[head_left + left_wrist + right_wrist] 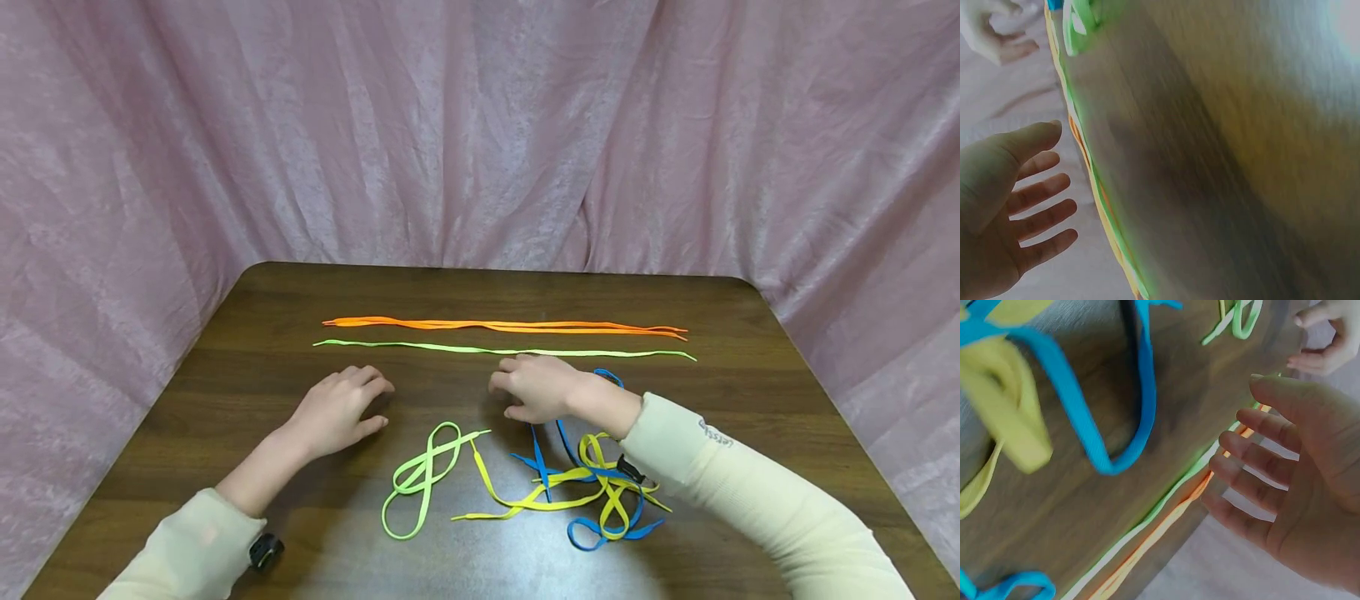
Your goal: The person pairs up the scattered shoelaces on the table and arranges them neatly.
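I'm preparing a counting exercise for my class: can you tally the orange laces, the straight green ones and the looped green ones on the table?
Orange laces: 2
Straight green lace: 1
Looped green lace: 1
Total: 4

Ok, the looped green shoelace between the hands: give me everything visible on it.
The looped green shoelace is a flat, bright lime band that looks like woven fabric. It lies slack on the wooden table, crossing itself in a loose figure-eight slanting up to the right. One narrow tip points right; the other end is hard to make out. A yellow shoelace meets it near that tip, at least closely. Neither the left hand nor the right hand touches it.
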Demonstrator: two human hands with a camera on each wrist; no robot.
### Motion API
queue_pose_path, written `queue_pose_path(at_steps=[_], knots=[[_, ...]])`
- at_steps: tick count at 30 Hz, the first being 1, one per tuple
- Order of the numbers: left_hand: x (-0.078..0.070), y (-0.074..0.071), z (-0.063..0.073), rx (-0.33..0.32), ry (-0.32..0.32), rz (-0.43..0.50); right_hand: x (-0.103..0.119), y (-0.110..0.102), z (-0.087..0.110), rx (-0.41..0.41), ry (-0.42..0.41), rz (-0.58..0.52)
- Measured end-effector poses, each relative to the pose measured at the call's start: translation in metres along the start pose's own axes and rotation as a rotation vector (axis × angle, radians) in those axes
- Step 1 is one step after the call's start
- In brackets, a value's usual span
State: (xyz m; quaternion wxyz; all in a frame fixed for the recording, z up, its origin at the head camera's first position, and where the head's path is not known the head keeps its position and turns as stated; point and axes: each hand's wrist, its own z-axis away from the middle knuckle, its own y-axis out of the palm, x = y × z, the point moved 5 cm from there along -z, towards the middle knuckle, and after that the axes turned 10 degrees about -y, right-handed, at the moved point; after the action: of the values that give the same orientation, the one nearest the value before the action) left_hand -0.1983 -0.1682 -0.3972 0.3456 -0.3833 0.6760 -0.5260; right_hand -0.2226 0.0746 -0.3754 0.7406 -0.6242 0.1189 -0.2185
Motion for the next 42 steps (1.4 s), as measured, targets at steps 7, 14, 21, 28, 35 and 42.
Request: queue_pose_path(at_steps=[7, 14, 21, 28, 35, 42], knots=[[-0.022, -0.006, 0.008, -0.032, 0.061, -0.008, 0.016, 0.009, -0.017, 0.029, -0.025, 0.013], [-0.038, -0.005, 0.019, -0.022, 0.086, -0.006, 0.027, 0.017, -0.033, 0.057, -0.048, 0.041], [-0.046, -0.001, 0.027, 0.002, 0.084, 0.002, 0.038, 0.028, -0.044, 0.065, -0.055, 0.054], [-0.046, 0.001, 0.030, 0.000, 0.073, 0.006, 0.043, 0.038, -0.052, 0.072, -0.042, 0.065], [-0.046, 0.001, 0.031, -0.014, 0.074, 0.016, 0.042, 0.042, -0.055, 0.025, -0.042, 0.070], [-0.050, 0.002, 0.032, -0.018, 0.089, 0.045, 0.032, 0.036, -0.051, -0.055, -0.048, 0.057]])
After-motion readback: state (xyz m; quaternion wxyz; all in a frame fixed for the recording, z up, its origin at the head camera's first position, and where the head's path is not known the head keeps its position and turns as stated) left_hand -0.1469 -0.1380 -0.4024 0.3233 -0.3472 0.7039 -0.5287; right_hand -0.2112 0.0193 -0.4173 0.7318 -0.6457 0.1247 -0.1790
